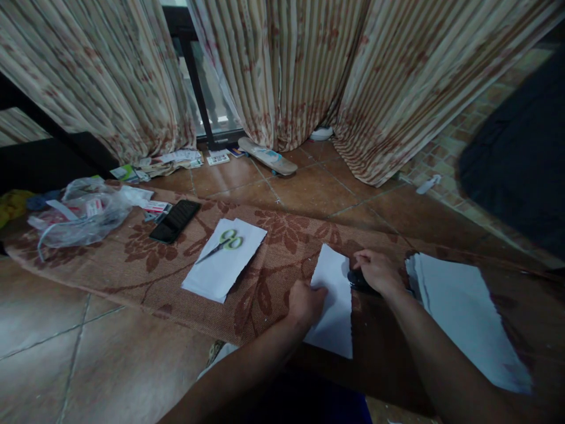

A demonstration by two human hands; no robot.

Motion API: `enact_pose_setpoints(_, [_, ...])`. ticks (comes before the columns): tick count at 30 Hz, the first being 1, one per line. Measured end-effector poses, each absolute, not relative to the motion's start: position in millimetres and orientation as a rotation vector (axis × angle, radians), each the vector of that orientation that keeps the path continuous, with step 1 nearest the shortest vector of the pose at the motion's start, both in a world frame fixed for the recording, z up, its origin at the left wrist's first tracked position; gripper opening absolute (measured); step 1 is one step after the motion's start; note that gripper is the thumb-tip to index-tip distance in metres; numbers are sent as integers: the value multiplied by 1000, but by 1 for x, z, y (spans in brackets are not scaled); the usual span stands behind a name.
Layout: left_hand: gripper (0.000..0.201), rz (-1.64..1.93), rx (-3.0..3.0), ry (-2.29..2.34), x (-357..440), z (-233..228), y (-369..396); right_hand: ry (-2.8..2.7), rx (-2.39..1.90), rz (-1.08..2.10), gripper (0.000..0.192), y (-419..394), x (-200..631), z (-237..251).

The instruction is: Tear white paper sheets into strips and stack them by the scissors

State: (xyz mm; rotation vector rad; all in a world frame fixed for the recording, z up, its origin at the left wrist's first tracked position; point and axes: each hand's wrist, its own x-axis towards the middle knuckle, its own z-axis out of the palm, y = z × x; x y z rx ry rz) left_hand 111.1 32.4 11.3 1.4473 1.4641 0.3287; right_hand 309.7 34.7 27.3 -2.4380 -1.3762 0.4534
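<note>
Head view, down at 6 o'clock: left hand [306, 302] flat and loosely open on the left edge of a smooth white paper sheet [333, 303], right hand [376, 272] curled over a small black object [355, 278] at the sheet's right edge, can't tell how tight the hold is. Three paper lots in all on the coarse woven floral mat [145, 259]: that sheet, a second pile [223, 266] at 9 o'clock with one pair of green-handled scissors [223, 244] on top, and a ragged-edged stack [463, 312] at 3 o'clock. Further out toward 10 o'clock, one black phone [175, 221] and a crinkly clear plastic bag [79, 215], with glossy bare tile [304, 188] open at 12 o'clock up to the striped curtains [282, 70].
</note>
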Motion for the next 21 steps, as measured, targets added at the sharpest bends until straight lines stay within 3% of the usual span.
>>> enact_pose_setpoints(13, [14,319,1369,1451,110,15,33,-1310,-2509,406,30,37,306,13])
enact_pose_setpoints(21, [12,369,1372,1462,109,18,35,-1129,-2267,335,21,31,295,24])
